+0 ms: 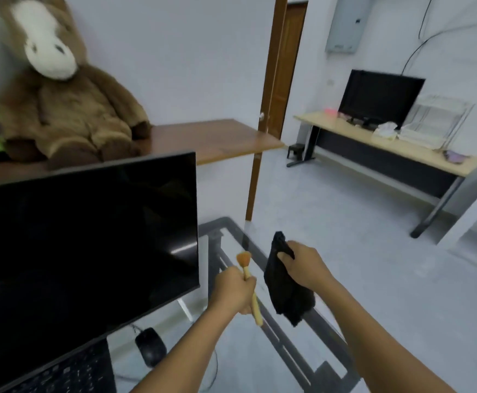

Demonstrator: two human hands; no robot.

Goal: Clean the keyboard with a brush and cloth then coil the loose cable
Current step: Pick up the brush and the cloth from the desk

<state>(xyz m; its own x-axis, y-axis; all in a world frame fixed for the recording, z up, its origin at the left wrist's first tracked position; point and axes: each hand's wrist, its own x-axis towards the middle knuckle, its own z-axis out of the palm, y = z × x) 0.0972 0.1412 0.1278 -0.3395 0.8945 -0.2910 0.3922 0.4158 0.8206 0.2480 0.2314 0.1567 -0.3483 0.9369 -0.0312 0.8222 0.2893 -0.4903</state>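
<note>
Head view, scanned left to right. At 10 o'clock, a brown plush horse [67, 89] sits on a wooden shelf [217, 137] against the wall. Below it, a dark, switched-off monitor [87, 236] fills the left side. At 7 o'clock, the black keyboard [70, 370] shows only partly at the bottom edge, under the monitor's lower corner; just to its right, a black mouse [150, 346] rests on the glass desk [231, 231] with its cable [135, 327] leading toward the monitor stand. At 6 o'clock, left hand [233, 290] is closed in a fist round the wooden handle of a small brush [250, 287], orange bristles pointing up and away. Just right of it, right hand [305, 268] pinches a black cloth [285, 290] near its top, the rest hanging loose below the fingers. Both hands are held above the desk, well apart from the keyboard. At 2 o'clock, a second monitor [380, 97] and a wire rack [435, 120] stand on a pale table [387, 148] across the room.
</note>
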